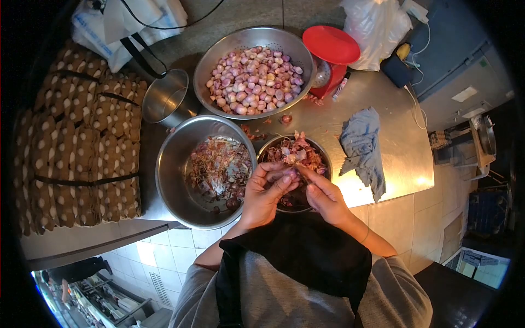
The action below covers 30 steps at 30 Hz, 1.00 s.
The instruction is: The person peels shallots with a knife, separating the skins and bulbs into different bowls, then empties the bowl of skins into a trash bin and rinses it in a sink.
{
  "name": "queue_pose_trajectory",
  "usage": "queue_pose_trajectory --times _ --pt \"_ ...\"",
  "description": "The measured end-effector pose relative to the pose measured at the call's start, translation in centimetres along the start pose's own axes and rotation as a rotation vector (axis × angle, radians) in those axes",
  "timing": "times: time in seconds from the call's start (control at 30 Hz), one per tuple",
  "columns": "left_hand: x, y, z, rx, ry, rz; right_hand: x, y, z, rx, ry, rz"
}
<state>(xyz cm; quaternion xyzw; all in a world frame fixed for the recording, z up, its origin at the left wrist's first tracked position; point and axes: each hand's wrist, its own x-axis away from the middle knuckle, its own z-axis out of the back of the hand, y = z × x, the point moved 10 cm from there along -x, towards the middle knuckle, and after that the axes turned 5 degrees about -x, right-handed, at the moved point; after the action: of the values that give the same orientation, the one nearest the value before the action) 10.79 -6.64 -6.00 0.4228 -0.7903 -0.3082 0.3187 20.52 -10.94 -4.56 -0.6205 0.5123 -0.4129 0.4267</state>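
Note:
My left hand (263, 191) pinches a purple shallot (291, 174) between thumb and fingers. From the other side my right hand (326, 195) has its fingers closed at the shallot, seemingly on its skin; the exact contact is hidden. Both hands are over a smaller metal bowl (326, 154) heaped with reddish shallot skins (295, 151). To the left, a large steel bowl (167, 188) holds dry peelings and a few unpeeled shallots (233, 204). Behind them stands a wide steel colander (205, 54) full of peeled shallots (254, 82).
Stacked egg trays (82, 147) line the left side beside a steel pot (167, 98). A red kitchen scale (331, 46) stands at the back right, near a marker (340, 89). A blue-grey cloth (363, 150) lies on the steel table (407, 147). Another person (76, 270) is at lower left.

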Motion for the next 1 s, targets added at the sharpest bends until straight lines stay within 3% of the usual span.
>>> queue_pose_trajectory --times 0.2,0.3,0.4,0.53,0.73,0.83,0.9,1.0 --pt "0.2 0.5 -0.4 -0.029 0.043 0.055 0.0 -0.5 1.0 -0.118 0.046 -0.062" --pt "0.2 1.1 -0.3 -0.091 0.061 0.000 0.1 -1.2 0.4 0.258 0.004 0.047" --pt "0.3 1.9 -0.1 -0.198 0.068 -0.103 0.3 -3.6 -1.0 0.568 0.001 0.304" --pt "0.5 2.9 -0.2 -0.343 0.045 -0.251 0.2 -3.7 -1.2 0.724 -0.008 0.281" --pt "0.6 3.2 -0.2 -0.419 0.062 -0.299 0.2 -3.6 -0.8 0.497 0.021 0.314" --pt "0.6 3.0 -0.4 -0.407 0.034 -0.301 0.0 -3.0 -0.9 0.490 -0.024 0.245" --pt "0.8 3.3 -0.9 -0.459 0.028 -0.303 -0.1 -1.8 0.1 0.344 0.029 0.086" --pt "0.7 2.1 -1.0 -0.137 0.051 -0.031 -0.2 -0.3 1.2 0.126 0.111 -0.034"
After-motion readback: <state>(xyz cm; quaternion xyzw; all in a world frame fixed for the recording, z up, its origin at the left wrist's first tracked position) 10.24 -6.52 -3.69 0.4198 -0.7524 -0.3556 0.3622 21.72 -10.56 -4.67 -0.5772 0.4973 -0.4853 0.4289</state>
